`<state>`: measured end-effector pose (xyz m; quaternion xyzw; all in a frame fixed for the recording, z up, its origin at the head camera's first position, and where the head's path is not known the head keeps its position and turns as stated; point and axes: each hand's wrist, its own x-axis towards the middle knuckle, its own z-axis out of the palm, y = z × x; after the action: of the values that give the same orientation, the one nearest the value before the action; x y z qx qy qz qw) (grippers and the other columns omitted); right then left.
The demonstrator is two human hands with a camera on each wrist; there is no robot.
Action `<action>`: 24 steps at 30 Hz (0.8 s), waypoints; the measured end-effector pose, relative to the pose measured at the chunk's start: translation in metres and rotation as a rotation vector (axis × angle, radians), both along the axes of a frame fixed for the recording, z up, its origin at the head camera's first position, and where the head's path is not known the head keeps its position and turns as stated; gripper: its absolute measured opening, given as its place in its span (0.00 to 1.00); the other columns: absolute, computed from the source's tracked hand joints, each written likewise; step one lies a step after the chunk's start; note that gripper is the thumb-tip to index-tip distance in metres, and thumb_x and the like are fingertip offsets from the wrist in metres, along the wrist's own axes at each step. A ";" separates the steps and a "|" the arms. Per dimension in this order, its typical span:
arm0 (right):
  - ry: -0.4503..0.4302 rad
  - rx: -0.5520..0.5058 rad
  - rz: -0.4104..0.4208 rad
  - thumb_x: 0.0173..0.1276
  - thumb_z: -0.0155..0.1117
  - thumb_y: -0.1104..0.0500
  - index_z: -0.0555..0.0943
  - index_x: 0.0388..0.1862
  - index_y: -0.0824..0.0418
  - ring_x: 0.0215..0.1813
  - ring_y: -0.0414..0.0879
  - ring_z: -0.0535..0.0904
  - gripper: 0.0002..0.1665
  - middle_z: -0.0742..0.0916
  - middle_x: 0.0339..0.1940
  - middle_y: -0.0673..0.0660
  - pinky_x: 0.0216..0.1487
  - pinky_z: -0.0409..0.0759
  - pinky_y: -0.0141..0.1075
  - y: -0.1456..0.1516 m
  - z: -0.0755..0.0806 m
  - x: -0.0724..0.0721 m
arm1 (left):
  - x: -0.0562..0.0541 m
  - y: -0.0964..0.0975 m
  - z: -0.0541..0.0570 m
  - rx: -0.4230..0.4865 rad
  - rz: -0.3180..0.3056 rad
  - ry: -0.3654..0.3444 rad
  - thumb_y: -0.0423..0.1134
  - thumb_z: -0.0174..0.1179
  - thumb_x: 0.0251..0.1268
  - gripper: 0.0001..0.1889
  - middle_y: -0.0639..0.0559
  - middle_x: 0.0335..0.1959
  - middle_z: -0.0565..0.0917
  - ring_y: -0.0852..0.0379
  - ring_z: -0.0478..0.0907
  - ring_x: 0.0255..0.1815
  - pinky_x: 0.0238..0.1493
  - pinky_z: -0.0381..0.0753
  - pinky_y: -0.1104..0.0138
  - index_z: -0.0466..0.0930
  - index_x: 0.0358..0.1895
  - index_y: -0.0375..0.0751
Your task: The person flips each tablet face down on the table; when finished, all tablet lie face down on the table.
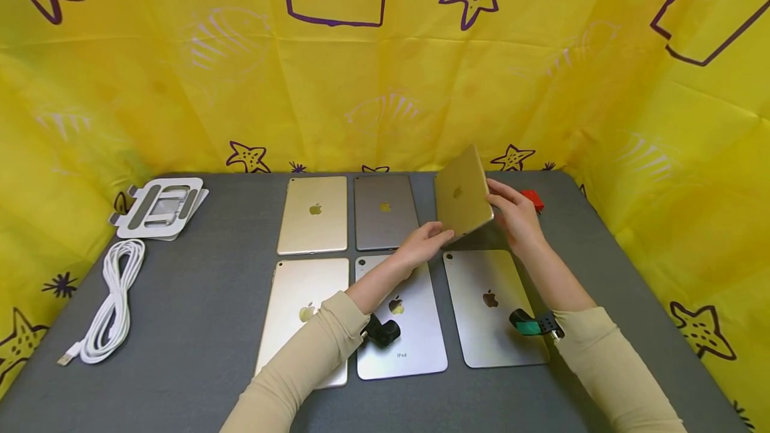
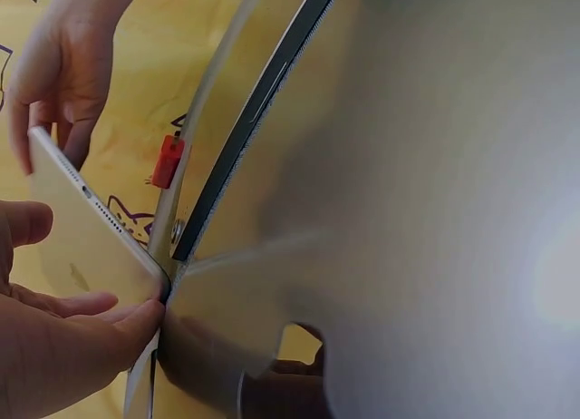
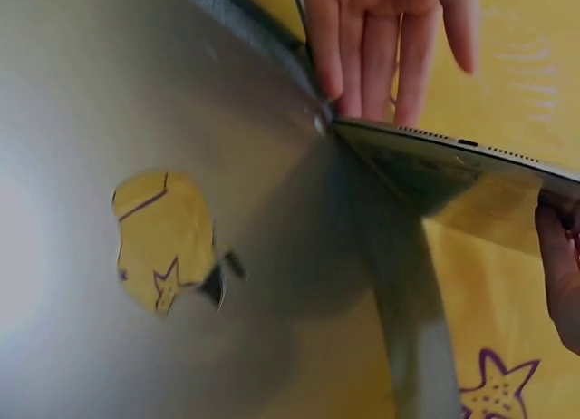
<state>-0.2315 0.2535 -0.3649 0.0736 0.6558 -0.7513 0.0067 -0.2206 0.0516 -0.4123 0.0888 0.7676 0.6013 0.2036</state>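
Observation:
My right hand (image 1: 515, 214) holds a gold tablet (image 1: 458, 186) by its right edge, tilted up on the far side of the grey table. The tablet's lower left corner is low, beside my left hand (image 1: 423, 243). In the right wrist view, the left hand's fingers (image 3: 372, 56) are straight and touch or nearly touch that corner. The tablet's bottom edge, with speaker holes and a port, shows in both wrist views. Nearest the forearms lie a silver tablet marked iPad (image 1: 415, 286) and another silvery tablet (image 1: 469, 286), backs up.
Back-up in the far row lie a gold tablet (image 1: 313, 232) and a dark grey tablet (image 1: 375, 229). A pale gold tablet (image 1: 313, 276) is partly under the left sleeve. At left are a folded stand (image 1: 141, 209) and a coiled white cable (image 1: 114, 299). A red object (image 1: 533, 200) sits behind the right hand.

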 end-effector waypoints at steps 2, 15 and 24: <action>-0.008 -0.003 -0.010 0.74 0.56 0.63 0.64 0.73 0.65 0.51 0.39 0.77 0.30 0.79 0.54 0.50 0.44 0.80 0.26 0.005 -0.004 -0.001 | 0.001 0.000 0.000 0.001 -0.006 0.001 0.50 0.54 0.72 0.32 0.41 0.71 0.67 0.46 0.63 0.71 0.70 0.62 0.56 0.62 0.71 0.34; -0.169 0.222 -0.012 0.75 0.47 0.65 0.60 0.74 0.69 0.59 0.41 0.72 0.30 0.65 0.73 0.68 0.51 0.75 0.23 0.029 -0.035 -0.010 | 0.003 -0.002 0.000 -0.011 -0.039 -0.005 0.51 0.52 0.73 0.34 0.41 0.73 0.63 0.45 0.60 0.73 0.71 0.60 0.54 0.58 0.74 0.37; -0.147 0.494 0.122 0.74 0.43 0.64 0.60 0.74 0.70 0.72 0.58 0.59 0.30 0.64 0.74 0.69 0.67 0.63 0.43 0.032 -0.044 -0.007 | 0.002 0.000 -0.001 -0.030 -0.036 0.017 0.51 0.53 0.73 0.32 0.38 0.71 0.66 0.44 0.62 0.72 0.69 0.63 0.53 0.61 0.73 0.37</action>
<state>-0.2385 0.2854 -0.4091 0.0878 0.8202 -0.5595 0.0813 -0.2191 0.0518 -0.4133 0.1046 0.7766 0.5850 0.2088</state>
